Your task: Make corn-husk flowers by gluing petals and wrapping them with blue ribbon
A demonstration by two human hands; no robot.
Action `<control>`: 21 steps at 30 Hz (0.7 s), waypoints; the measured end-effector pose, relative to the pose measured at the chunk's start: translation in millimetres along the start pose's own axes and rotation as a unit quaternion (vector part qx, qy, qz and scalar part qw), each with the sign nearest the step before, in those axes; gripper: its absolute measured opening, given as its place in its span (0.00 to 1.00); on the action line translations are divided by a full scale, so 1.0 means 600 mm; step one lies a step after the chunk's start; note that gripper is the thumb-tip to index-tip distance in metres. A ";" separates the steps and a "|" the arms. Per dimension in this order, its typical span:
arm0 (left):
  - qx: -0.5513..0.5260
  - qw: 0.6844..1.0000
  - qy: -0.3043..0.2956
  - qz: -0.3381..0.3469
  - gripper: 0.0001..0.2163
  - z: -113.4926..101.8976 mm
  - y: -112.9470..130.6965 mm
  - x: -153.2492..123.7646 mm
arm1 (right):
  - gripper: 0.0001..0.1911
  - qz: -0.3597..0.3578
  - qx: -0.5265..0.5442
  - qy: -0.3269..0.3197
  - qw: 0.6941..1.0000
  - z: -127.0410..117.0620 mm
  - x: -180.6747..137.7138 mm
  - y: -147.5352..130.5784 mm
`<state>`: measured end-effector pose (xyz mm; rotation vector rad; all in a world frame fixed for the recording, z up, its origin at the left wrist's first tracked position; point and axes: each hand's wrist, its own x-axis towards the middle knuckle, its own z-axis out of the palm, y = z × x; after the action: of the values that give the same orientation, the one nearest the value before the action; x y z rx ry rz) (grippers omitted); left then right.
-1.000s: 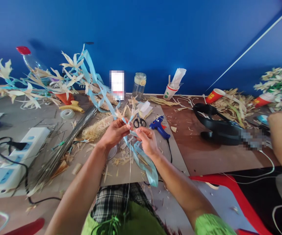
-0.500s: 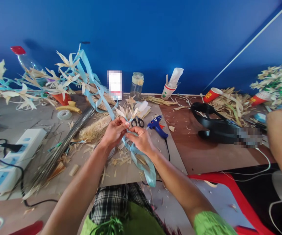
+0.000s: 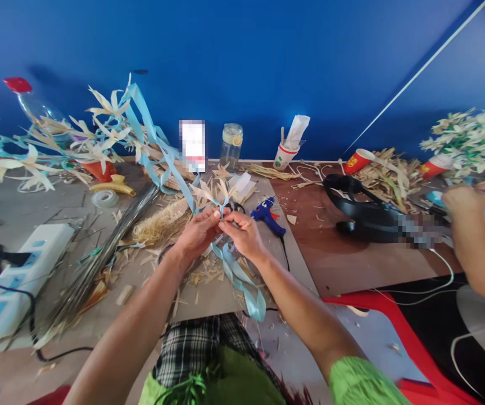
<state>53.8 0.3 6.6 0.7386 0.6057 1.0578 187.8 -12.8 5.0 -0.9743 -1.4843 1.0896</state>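
Observation:
My left hand (image 3: 196,232) and my right hand (image 3: 244,232) meet above the table, both closed in a pinch. Between their fingertips is the blue-wrapped stem of a spray of pale, husk-like flowers (image 3: 224,190), whose petals point away from me. A light blue ribbon (image 3: 254,304) trails below the right hand and hangs over the table's front edge. Which fingers grip ribbon and which grip stem is partly hidden. Just beyond the right hand lie black-handled scissors (image 3: 238,208), partly covered. A blue glue gun (image 3: 270,218) rests to the right.
On the left are a power strip (image 3: 31,264), a wire bundle (image 3: 116,242), a tape roll (image 3: 104,198) and a large flower branch (image 3: 111,135). A glass bottle (image 3: 231,147) and a paper cup (image 3: 285,156) stand behind. Rightward lies a black headset-like object (image 3: 364,216), near a co-worker's hand (image 3: 465,205).
The view has turned slightly right, so everything sits farther left. My fingers have shifted a little at the stem, still pinched together. More of the co-worker's hands shows.

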 end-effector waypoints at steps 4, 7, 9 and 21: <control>0.027 0.998 0.027 0.047 0.09 -0.001 -0.002 0.001 | 0.11 0.005 -0.014 0.001 1.000 0.001 0.001 0.004; 0.125 0.983 0.077 0.111 0.08 -0.005 -0.002 0.006 | 0.12 0.011 -0.071 0.020 0.997 0.002 0.000 0.010; 0.220 0.959 0.115 0.138 0.07 -0.009 -0.005 0.010 | 0.12 0.016 -0.101 0.029 0.994 0.004 0.000 0.015; -0.011 0.999 0.020 0.036 0.11 -0.010 -0.004 0.005 | 0.13 0.071 0.031 0.032 0.996 0.006 0.008 0.021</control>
<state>51.4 3.9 0.9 0.7254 0.6046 1.1463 184.1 -5.5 -6.5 -1.0739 -1.3381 1.1874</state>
